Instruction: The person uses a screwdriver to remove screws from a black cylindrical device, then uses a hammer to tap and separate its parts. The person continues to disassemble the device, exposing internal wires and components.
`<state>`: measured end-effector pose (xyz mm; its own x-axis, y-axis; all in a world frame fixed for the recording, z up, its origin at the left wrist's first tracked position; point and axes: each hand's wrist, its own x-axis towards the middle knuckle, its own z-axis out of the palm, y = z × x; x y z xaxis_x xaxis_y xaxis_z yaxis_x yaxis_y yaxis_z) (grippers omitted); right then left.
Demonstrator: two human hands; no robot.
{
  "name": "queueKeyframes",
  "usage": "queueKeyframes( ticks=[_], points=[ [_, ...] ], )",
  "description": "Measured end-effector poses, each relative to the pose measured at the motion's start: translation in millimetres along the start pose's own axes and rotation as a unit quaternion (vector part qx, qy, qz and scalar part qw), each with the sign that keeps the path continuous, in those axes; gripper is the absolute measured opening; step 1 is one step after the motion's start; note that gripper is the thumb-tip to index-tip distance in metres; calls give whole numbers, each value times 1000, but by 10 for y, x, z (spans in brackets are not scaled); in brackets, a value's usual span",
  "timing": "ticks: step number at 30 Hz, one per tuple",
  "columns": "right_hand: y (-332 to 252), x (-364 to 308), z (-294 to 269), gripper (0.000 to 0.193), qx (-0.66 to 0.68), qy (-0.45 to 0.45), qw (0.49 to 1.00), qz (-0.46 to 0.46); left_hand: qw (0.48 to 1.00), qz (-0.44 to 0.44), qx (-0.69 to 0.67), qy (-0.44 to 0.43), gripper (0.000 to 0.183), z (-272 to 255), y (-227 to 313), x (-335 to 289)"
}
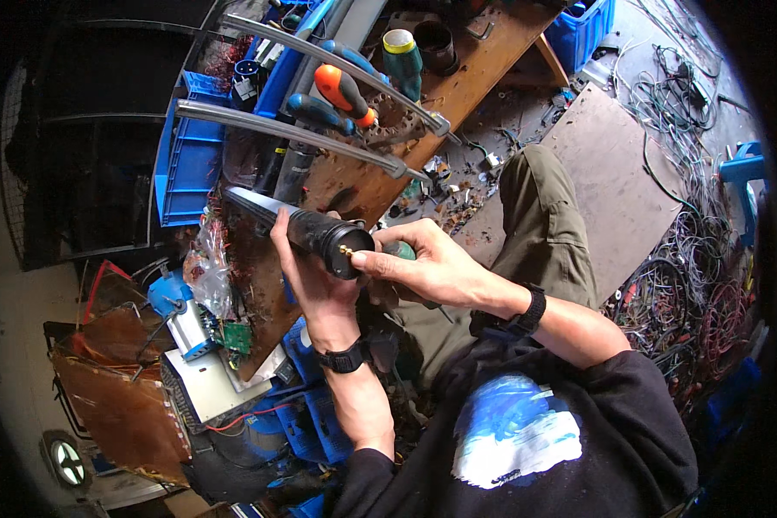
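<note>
My left hand grips a long black cylindrical device around its thick rounded end, which points toward me. A small brass pin sits on that end face. My right hand holds a green-handled screwdriver with its tip against the brass pin on the end cap. Both wrists wear black bands. The rest of the black device runs up and left over the wooden workbench.
Screwdrivers with orange, blue and green handles lie on the bench beside two curved metal bars. Blue plastic bins stand to the left. Tangled wires cover the floor on the right, with a flat board and a circuit board.
</note>
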<state>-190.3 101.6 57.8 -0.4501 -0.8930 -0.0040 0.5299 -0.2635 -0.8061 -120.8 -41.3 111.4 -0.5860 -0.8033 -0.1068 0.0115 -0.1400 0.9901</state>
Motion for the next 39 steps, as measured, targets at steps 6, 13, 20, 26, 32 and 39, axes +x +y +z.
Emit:
queueKeyframes(
  ticks=[6, 13, 20, 26, 32, 39],
  points=[
    [-19, 46, 104, 36, -32, 6, 999, 0, 1000, -7, -2, 9, 51, -120, 35, 81],
    [-137, 57, 157, 39, -43, -3, 999, -23, 997, 52, 37, -50, 49, -166, 89, -14],
    [-227, 72, 322, 47, -52, 7, 992, -114, 989, 108, 95, -10, 46, -188, 126, -106],
    [-229, 67, 348, 50, 6, -17, 999, -39, 998, 31, -57, 4, 45, -144, 183, -116],
    [-290, 115, 361, 41, 65, -28, 996, -48, 968, -86, -220, -80, 55, -163, 292, 43],
    [-336, 164, 385, 40, 48, -57, 995, -66, 942, -162, -268, -121, 59, -143, 421, 139]
  ],
)
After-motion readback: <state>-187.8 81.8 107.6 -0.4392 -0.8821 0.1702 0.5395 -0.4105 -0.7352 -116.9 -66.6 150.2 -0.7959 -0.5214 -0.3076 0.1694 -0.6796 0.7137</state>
